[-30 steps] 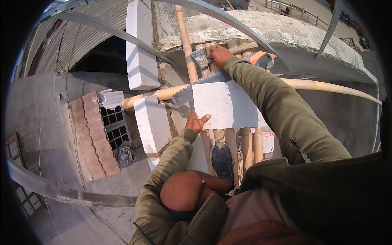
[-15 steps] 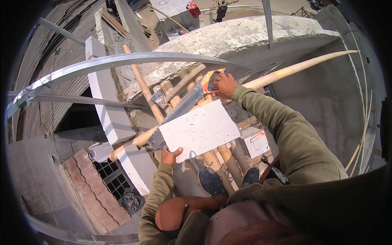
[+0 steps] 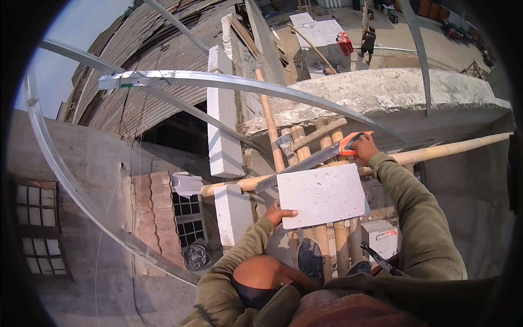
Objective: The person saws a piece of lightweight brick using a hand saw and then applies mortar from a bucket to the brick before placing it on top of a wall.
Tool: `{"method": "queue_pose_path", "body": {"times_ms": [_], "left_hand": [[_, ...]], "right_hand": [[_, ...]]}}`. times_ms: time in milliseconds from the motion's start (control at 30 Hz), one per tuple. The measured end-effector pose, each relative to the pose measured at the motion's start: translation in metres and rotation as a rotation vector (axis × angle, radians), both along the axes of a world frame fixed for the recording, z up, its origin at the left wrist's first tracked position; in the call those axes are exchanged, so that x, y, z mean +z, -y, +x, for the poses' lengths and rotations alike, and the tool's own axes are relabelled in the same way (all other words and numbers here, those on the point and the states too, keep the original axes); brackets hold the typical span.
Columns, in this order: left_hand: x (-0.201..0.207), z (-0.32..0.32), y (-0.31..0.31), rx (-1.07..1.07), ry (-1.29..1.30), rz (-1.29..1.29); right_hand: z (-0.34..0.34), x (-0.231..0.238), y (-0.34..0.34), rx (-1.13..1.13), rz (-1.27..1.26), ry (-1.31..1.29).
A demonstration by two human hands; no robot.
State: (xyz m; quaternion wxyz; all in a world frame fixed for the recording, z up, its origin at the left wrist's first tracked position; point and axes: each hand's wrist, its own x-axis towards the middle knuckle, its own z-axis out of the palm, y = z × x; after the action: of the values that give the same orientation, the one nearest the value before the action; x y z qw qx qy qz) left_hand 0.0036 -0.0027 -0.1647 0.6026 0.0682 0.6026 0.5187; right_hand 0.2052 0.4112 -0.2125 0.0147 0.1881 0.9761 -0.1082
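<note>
A white lightweight concrete block (image 3: 322, 196) lies flat in front of me, its face pitted with small holes. My left hand (image 3: 279, 213) is closed on its left edge, thumb on top. With my right hand (image 3: 364, 149) I grip the orange and black handle of a handsaw (image 3: 310, 162). The long toothed blade runs down to the left along the block's far edge; whether it touches the block I cannot tell. Beyond the saw, a hatchet-like tool with a wooden handle (image 3: 320, 134) rests across the bamboo poles (image 3: 321, 240).
My shoes (image 3: 310, 260) stand on the bamboo poles, high above ground. A long bamboo pole (image 3: 436, 153) crosses sideways. Metal beams (image 3: 234, 84) arch past on the left. White blocks (image 3: 231, 215) stand on the wall beside me. Far below, another person (image 3: 368, 44) stands near a red object.
My view has swung left and up, so everything sits further right and lower in it. Both hands keep their holds on block and saw; the blade looks slightly flatter.
</note>
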Motion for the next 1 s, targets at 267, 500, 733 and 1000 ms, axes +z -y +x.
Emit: {"method": "queue_pose_path", "body": {"times_ms": [267, 500, 733, 1000], "left_hand": [[0.028, -0.015, 0.001, -0.013, -0.117, -0.048], [0.041, -0.060, -0.003, -0.084, -0.225, -0.070], [0.039, -0.117, -0.017, -0.001, -0.354, -0.039], [0.021, -0.163, -0.024, -0.108, -0.486, -0.250]], "right_hand": [[0.007, 0.078, -0.007, -0.068, -0.241, -0.073], [0.050, 0.141, 0.003, -0.134, -0.155, -0.151], [0.114, 0.204, 0.076, -0.382, -0.358, -0.244], [0.124, 0.217, 0.202, -0.582, -0.917, -0.351]]}}
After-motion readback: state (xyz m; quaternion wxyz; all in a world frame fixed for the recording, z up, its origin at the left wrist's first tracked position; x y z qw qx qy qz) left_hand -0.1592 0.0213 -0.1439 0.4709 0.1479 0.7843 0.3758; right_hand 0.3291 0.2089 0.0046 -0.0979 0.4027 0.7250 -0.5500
